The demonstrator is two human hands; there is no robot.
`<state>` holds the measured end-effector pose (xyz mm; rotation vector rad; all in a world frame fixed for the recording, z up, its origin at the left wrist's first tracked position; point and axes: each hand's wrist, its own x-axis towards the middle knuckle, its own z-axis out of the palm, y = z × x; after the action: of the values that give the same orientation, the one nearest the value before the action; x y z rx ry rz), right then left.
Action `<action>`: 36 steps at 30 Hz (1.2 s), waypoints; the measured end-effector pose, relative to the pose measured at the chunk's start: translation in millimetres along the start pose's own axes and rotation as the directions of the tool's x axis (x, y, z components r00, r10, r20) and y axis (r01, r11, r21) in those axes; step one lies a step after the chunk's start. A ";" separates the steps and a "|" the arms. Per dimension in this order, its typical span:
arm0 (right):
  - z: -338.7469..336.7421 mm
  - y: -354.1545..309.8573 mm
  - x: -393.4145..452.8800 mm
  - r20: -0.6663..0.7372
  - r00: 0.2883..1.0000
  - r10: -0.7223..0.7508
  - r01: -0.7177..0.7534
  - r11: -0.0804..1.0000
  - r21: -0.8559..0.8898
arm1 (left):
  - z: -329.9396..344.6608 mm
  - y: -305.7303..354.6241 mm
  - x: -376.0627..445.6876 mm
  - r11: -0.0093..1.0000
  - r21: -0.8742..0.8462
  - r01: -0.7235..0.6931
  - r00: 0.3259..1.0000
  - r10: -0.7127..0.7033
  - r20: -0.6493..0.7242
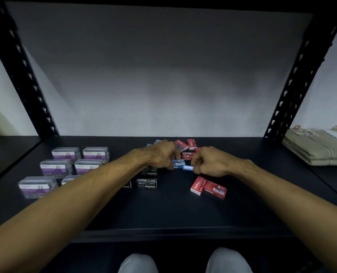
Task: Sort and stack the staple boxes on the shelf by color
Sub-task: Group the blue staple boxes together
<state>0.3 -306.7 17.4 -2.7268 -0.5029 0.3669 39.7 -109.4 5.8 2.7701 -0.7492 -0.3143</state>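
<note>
sorting looks about half done: black staple boxes (pixel 147 179) sit stacked, red boxes (pixel 191 149) lie scattered, while the left hand (pixel 160 154) and right hand (pixel 208 162) each pinch 1 blue box (pixel 179 163).

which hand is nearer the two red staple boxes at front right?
Right. The right hand sits just behind the red staple boxes; the left hand is farther back-left.

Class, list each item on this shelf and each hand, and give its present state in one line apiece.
Left hand: closed on a blue staple box.
Right hand: closed on another blue staple box.
Black staple boxes: stacked in pairs.
Two near red staple boxes: flat, side by side, unstacked.
Far red staple boxes: scattered loose.
Paper clip boxes: lined up in rows, lids shut.
</note>
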 end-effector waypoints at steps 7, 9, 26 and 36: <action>1.4 10.1 4.0 -0.075 0.997 -0.009 0.009 1.000 -0.002 | -10.8 -7.9 -0.4 0.998 -0.037 -0.052 0.999 0.052 0.004; 2.2 12.2 4.8 -0.075 0.997 -0.015 0.015 1.000 -0.002 | -12.0 -8.2 -0.4 0.999 -0.023 -0.045 0.999 0.045 0.015; 4.5 23.9 15.2 -0.150 0.988 -0.036 0.025 0.997 -0.075 | -9.5 0.7 6.9 0.996 -0.093 0.011 1.000 -0.010 0.005; -2.6 28.6 21.5 -0.150 0.987 -0.052 0.029 0.988 -0.153 | -5.3 -8.5 5.4 0.994 -0.095 0.054 0.998 -0.055 -0.007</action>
<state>29.0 -324.3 5.1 -2.8556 -0.5637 0.1107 49.7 -104.1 7.6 2.7038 -0.6398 -0.3375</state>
